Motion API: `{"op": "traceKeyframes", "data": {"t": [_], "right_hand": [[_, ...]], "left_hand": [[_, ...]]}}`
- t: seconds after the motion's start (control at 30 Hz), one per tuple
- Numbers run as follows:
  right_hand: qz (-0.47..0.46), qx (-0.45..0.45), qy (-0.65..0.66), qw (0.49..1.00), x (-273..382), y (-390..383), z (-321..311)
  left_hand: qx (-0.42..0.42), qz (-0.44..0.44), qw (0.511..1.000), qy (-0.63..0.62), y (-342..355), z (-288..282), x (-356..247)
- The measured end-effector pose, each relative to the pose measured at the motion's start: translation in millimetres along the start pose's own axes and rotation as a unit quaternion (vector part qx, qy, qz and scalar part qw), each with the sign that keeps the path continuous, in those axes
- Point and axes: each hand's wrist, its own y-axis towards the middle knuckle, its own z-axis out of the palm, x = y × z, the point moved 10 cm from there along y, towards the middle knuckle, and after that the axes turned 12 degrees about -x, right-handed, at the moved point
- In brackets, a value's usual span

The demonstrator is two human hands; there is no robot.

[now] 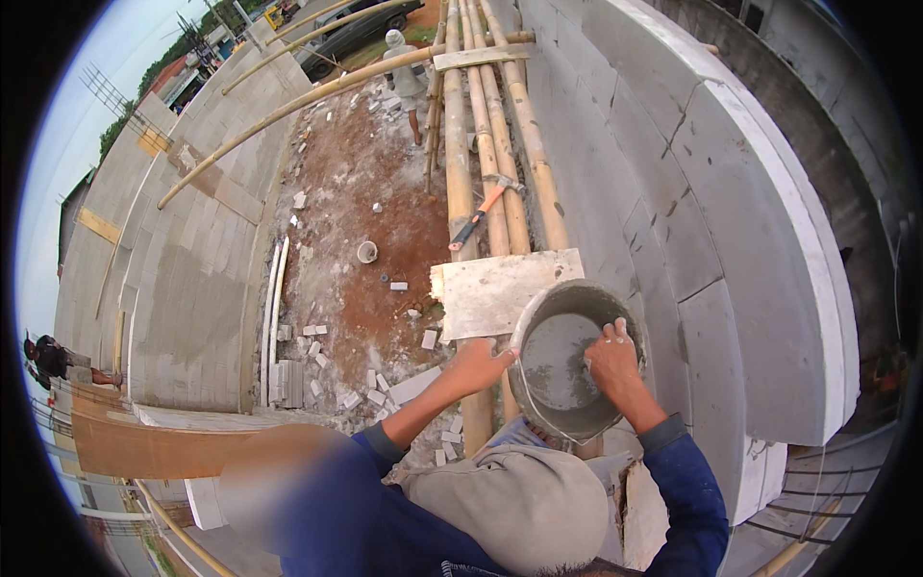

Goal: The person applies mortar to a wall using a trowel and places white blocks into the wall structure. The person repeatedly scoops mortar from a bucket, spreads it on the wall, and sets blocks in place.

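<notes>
A round grey bucket (598,300) stands in front of me, by the end of a pale plank (495,287) laid across bamboo poles. Wet grey mortar (556,354) shows inside it. My left hand (481,366) is closed on the bucket's left rim, thumb along the edge. Over the right part of the opening, my right hand (613,362) is closed, with pale smears on its fingers. Whatever it may hold is hidden. Farther out, a hammer (486,213) with an orange and black handle lies across the poles.
Bamboo poles (488,125) run away from me beside a grey block wall (663,202) on my right. Below lies a dirt floor (336,207) with broken blocks and a small pail (367,252). A person (404,72) stands at the far end; another (60,361) is at far left.
</notes>
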Motion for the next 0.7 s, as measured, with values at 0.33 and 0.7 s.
{"op": "traceKeyframes", "data": {"t": [0.33, 0.7], "right_hand": [[0.128, -0.025, 0.086, 0.988, 10, -54, -108], [0.196, -0.09, 0.256, 0.942, -24, -114, -102]], "left_hand": [[0.157, -0.169, 0.936, -0.265, -37, 46, 3], [0.161, -0.143, 0.948, -0.234, -41, 44, -2]]}}
